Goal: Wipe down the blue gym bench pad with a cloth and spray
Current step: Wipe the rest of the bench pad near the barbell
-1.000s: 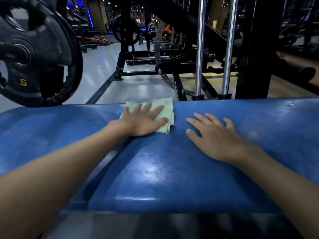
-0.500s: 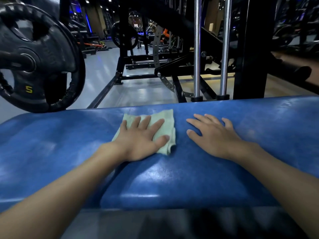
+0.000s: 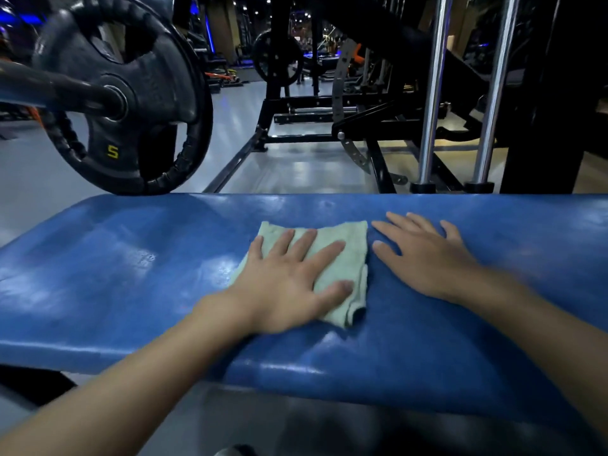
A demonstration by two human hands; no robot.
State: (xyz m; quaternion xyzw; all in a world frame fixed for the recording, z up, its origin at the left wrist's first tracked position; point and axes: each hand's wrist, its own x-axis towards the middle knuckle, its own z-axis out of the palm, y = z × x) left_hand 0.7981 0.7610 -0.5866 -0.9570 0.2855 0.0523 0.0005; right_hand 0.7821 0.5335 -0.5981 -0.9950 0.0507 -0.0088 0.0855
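- A dim gym with blue lights far back. A glossy grey floor (image 3: 296, 166) runs away between black machine frames.
- At the far left, a black weight plate (image 3: 141, 103) with a yellow 5 on it sits on a bar (image 3: 49, 87), just beyond the far edge of the pad.
- At the far right, two chrome rods (image 3: 432, 93) stand upright side by side with their feet in black collars, next to a wide black upright (image 3: 552, 93).
- The blue bench pad (image 3: 131, 274) spans the near half of the scene from left to right. Its skin is glossy and creased, with pale patches of sheen to the left of the cloth. These may be wetness or only reflected lamps.
- The pale green cloth (image 3: 347, 258) lies folded flat on the pad, around its middle.
- The left hand (image 3: 289, 284) lies palm down on the cloth, fingers straight and spread, pointing far and slightly right. Its grip is fully open, pressing the cloth flat rather than clutching it. The cloth shows beyond the fingertips and to the right of the thumb.
- The right hand (image 3: 427, 261) lies palm down on the bare pad just right of the cloth, fingers straight and a little apart. Its grip is open and has hold of nothing. Its thumb tip sits just beside the cloth's right edge.
- Both bare forearms come in from the near corners.
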